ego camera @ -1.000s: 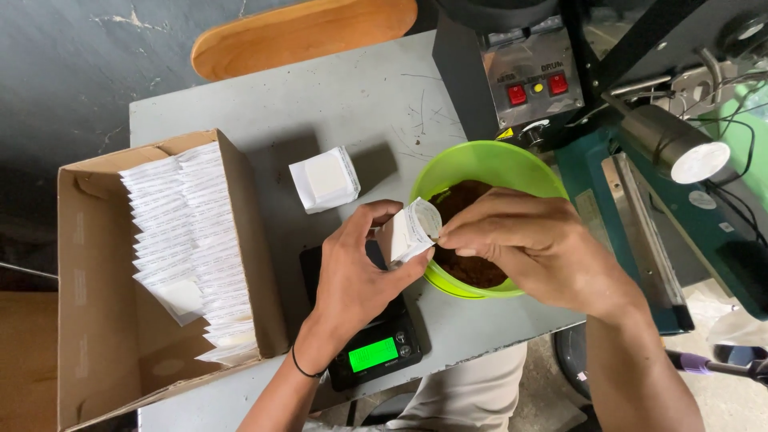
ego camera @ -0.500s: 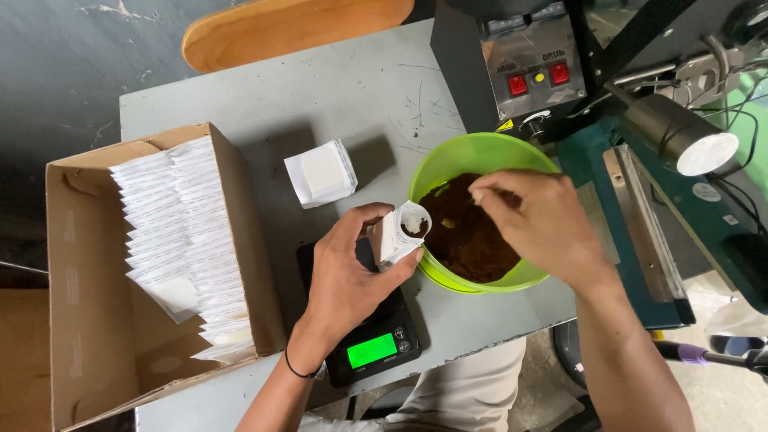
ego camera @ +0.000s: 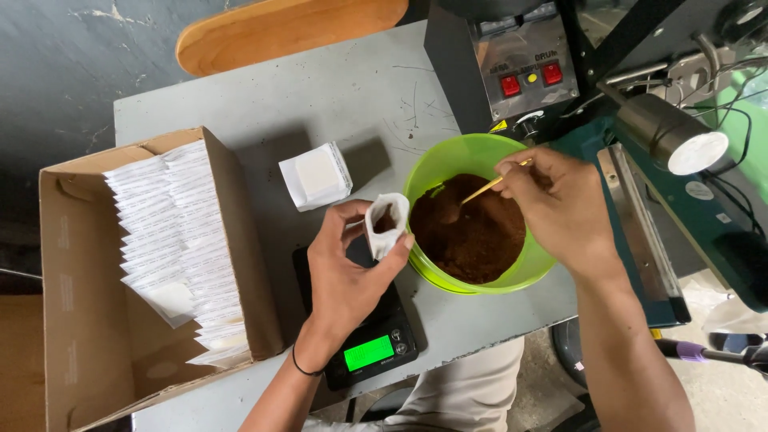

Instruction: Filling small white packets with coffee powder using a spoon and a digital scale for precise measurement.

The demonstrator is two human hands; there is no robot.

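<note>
Your left hand [ego camera: 346, 268] pinches a small white filter bag [ego camera: 386, 225] open, held just left of the green bowl [ego camera: 448, 164]. Your right hand [ego camera: 560, 210], fingers pressed on a thin wooden spoon [ego camera: 490, 186], now dips it into the bowl's brown powder [ego camera: 476, 240], having left the bag's mouth since a second ago.

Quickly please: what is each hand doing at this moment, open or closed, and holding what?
Left hand: closed on a small white pouch, held open.
Right hand: closed on a thin wooden scoop dipped in the brown powder in the green bowl.
</note>
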